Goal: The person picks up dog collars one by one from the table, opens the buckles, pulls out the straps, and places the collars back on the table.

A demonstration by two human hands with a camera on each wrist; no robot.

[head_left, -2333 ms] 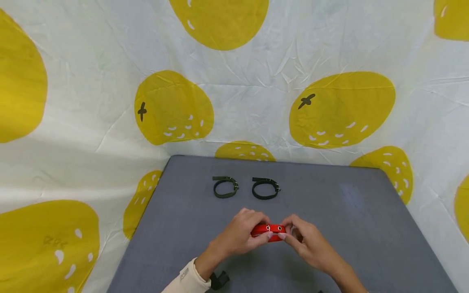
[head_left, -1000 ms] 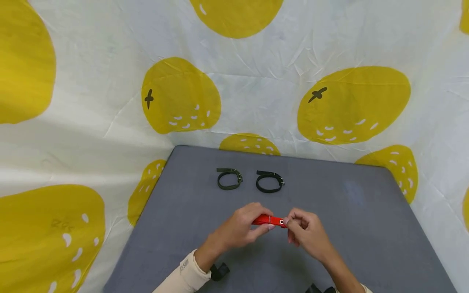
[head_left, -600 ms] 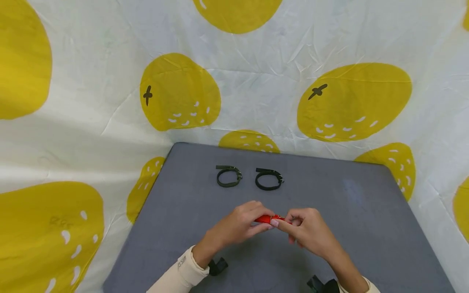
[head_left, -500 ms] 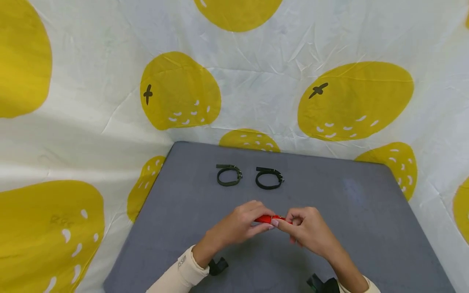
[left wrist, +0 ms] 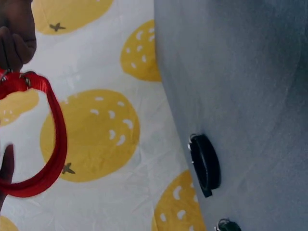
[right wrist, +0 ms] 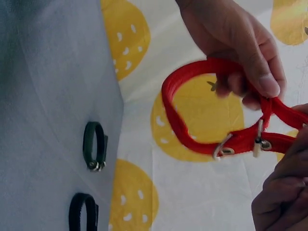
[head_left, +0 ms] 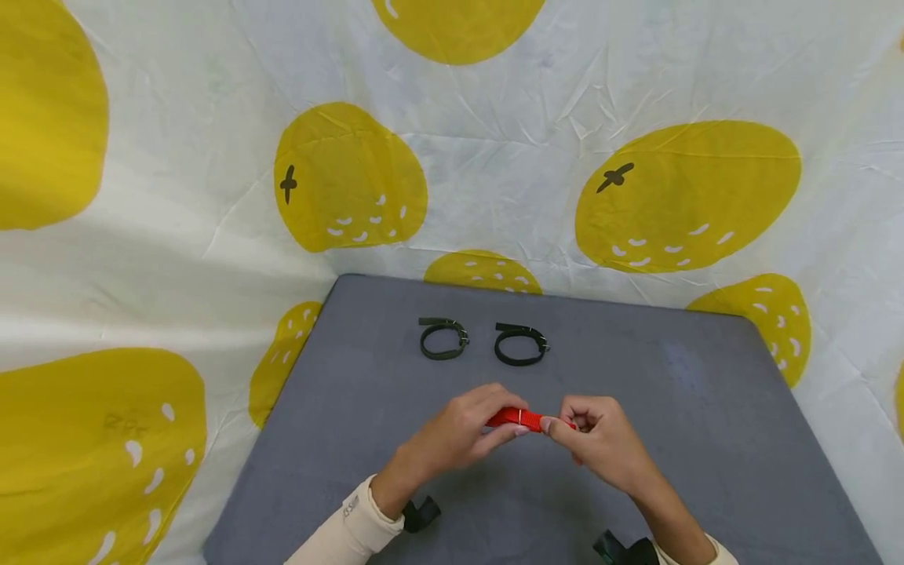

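Both hands hold a red dog collar (head_left: 531,421) above the table, closed into a loop. My left hand (head_left: 457,430) grips the loop, thumb below and fingers on top. My right hand (head_left: 602,441) is curled with its thumb pressing the strap at the right end. In the right wrist view, a metal buckle (right wrist: 259,142), a ring (right wrist: 221,148) and metal eyelets show on the collar's lower side, and the strap end runs into the right hand's fist (right wrist: 284,192). The left wrist view shows the red loop (left wrist: 61,139) bowed out between the hands.
A dark green collar (head_left: 441,357) and a black collar (head_left: 519,362) lie looped side by side farther back on the grey table (head_left: 636,369). A white cloth (head_left: 487,204) with yellow fruit prints hangs behind and beside the table. Dark wrist devices (head_left: 421,514) sit below the wrists.
My right hand has shifted right along the collar and curled tighter on the strap end. An eyelet visible earlier is now covered in the head view. The left hand keeps its grip.
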